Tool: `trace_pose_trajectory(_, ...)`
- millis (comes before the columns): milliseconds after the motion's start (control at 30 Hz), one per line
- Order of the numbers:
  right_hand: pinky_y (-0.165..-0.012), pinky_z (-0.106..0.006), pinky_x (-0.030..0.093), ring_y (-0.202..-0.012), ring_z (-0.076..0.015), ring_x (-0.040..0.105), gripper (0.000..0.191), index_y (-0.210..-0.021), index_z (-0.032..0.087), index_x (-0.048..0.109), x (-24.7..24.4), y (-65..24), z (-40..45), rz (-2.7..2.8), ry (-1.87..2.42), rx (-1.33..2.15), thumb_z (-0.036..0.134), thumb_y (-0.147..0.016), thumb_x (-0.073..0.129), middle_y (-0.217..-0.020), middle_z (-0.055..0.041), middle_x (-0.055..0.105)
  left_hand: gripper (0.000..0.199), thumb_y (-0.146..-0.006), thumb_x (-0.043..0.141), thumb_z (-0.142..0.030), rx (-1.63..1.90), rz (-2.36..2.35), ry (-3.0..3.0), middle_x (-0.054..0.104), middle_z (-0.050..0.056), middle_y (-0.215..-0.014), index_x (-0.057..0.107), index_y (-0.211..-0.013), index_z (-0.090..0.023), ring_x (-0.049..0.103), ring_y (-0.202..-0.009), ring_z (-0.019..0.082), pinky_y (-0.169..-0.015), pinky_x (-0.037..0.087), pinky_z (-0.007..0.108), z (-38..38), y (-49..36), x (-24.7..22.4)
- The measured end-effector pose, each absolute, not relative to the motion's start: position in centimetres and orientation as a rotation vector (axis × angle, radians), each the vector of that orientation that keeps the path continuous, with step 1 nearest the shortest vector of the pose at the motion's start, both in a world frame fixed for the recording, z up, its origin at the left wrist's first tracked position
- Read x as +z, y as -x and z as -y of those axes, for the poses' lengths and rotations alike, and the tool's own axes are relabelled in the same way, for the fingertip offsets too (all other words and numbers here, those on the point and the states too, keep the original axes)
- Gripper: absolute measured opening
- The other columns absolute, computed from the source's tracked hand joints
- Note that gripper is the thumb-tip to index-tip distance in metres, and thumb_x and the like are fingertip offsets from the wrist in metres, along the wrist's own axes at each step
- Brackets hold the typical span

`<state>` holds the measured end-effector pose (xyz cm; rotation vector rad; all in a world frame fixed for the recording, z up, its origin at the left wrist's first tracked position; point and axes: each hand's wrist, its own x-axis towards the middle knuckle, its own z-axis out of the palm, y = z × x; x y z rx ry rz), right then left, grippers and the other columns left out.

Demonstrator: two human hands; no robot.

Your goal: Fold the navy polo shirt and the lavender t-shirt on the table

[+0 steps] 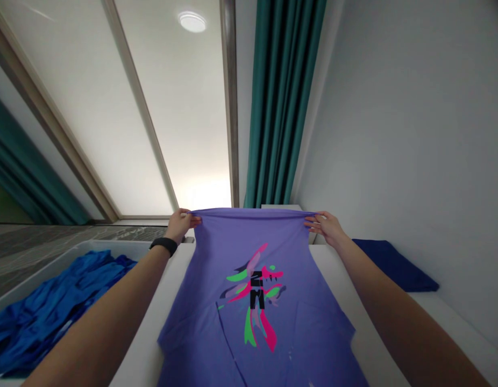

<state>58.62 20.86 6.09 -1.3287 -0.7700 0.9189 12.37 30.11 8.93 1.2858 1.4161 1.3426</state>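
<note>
A purple T-shirt (257, 231) with a pink, green and black print is stretched between my two hands over a white surface. My left hand (181, 226), with a black band on its wrist, pinches the far left corner of the cloth. At the far right corner, my right hand (325, 226) grips the same edge between thumb and fingers. That far edge is pulled taut and straight, with a narrow fold along it. The near part of the shirt runs out of the bottom of the view.
To the left, a white bin (128, 247) holds a heap of blue clothes (67, 295). A folded dark blue cloth (394, 266) lies on the white table (144, 344) at right, beside the wall. Teal curtains (283, 107) and frosted panels (172, 107) stand beyond.
</note>
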Motion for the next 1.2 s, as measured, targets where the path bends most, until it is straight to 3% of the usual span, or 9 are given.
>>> trace_pose_trajectory(133, -0.061, -0.03, 0.058, -0.073, -0.0191, 0.072, 0.012, -0.085, 0.023, 0.05, 3.6, -58.8, -20.0, 0.764, 1.339, 0.932, 0.019, -0.081, 0.06, -0.084, -0.0045, 0.072, 0.015, -0.076, 0.058, -0.014, 1.385, -1.379, -1.205, 0.069, 0.004, -0.068, 0.047, -0.085, -0.019, 0.071, -0.063, 0.016, -0.069, 0.058, 0.032, -29.3, -11.7, 6.7)
trace_pose_trajectory(300, -0.055, -0.023, 0.044, -0.074, -0.0176, 0.068, 0.016, -0.084, 0.021, 0.057, 0.5, -59.6, -17.3, 0.872, 1.446, 0.855, 0.031, -0.073, 0.063, -0.084, -0.0057, 0.072, 0.012, -0.079, 0.054, -0.03, 1.377, -1.399, -1.203, 0.07, 0.006, -0.068, 0.052, -0.081, -0.018, 0.071, -0.065, 0.02, -0.068, 0.057, 0.034, -26.8, -10.4, 3.9)
trace_pose_trajectory(433, -0.054, -0.025, 0.036, -0.062, -0.0159, 0.057, 0.023, -0.08, 0.019, 0.065, -1.7, -60.2, -15.0, 1.137, 1.668, 0.714, 0.037, -0.069, 0.055, -0.067, -0.0022, 0.066, 0.028, -0.078, 0.052, -0.046, 1.263, -1.597, -1.485, 0.065, 0.003, -0.06, 0.054, -0.069, -0.02, 0.064, -0.061, 0.02, -0.061, 0.049, 0.029, -24.8, -9.4, 1.8)
trace_pose_trajectory(600, -0.057, -0.028, 0.036, -0.056, -0.0163, 0.05, 0.029, -0.069, 0.019, 0.064, -2.7, -59.7, -14.2, 1.238, 1.758, 0.575, 0.039, -0.071, 0.043, -0.051, 0.002, 0.052, 0.033, -0.075, 0.053, -0.048, 1.11, -1.785, -1.747, 0.053, -0.001, -0.052, 0.049, -0.056, -0.022, 0.055, -0.06, 0.02, -0.058, 0.038, 0.028, -23.0, -9.1, -0.2)
trace_pose_trajectory(733, -0.06, -0.029, 0.036, -0.06, -0.0174, 0.052, 0.024, -0.066, 0.021, 0.059, -3.3, -58.7, -14.6, 1.283, 1.785, 0.496, 0.041, -0.073, 0.049, -0.058, 0.0013, 0.055, 0.03, -0.079, 0.051, -0.05, 0.965, -1.877, -1.901, 0.062, 0.0, -0.065, 0.057, -0.078, -0.021, 0.06, -0.065, 0.02, -0.061, 0.04, 0.028, -22.6, -9.3, -1.0)
trace_pose_trajectory(833, -0.058, -0.028, 0.034, -0.055, -0.0168, 0.048, 0.021, -0.079, 0.022, 0.061, -3.8, -58.5, -14.7, 1.344, 1.805, 0.416, 0.041, -0.073, 0.052, -0.056, 0.0048, 0.049, 0.03, -0.08, 0.052, -0.044, 0.898, -1.799, -1.987, 0.063, -0.001, -0.069, 0.059, -0.098, -0.021, 0.061, -0.065, 0.02, -0.063, 0.042, 0.028, -22.9, -9.1, -1.2)
trace_pose_trajectory(967, -0.056, -0.028, 0.035, -0.054, -0.0175, 0.047, 0.032, -0.097, 0.02, 0.062, -3.9, -59.1, -14.6, 1.458, 1.758, 0.372, 0.039, -0.078, 0.045, -0.057, 0.0057, 0.043, 0.029, -0.084, 0.045, -0.04, 0.965, -1.717, -2.024, 0.058, -0.002, -0.067, 0.059, -0.099, -0.019, 0.059, -0.065, 0.019, -0.063, 0.043, 0.028, -23.6, -8.4, -1.3)
trace_pose_trajectory(1200, -0.057, -0.028, 0.036, -0.054, -0.0176, 0.048, 0.034, -0.103, 0.02, 0.063, -4.7, -59.5, -13.6, 1.562, 1.839, 0.255, 0.037, -0.081, 0.043, -0.057, 0.0048, 0.046, 0.024, -0.088, 0.042, -0.033, 0.896, -1.846, -2.087, 0.059, 0.0, -0.067, 0.06, -0.097, -0.021, 0.06, -0.067, 0.02, -0.065, 0.042, 0.029, -23.3, -8.2, -1.6)
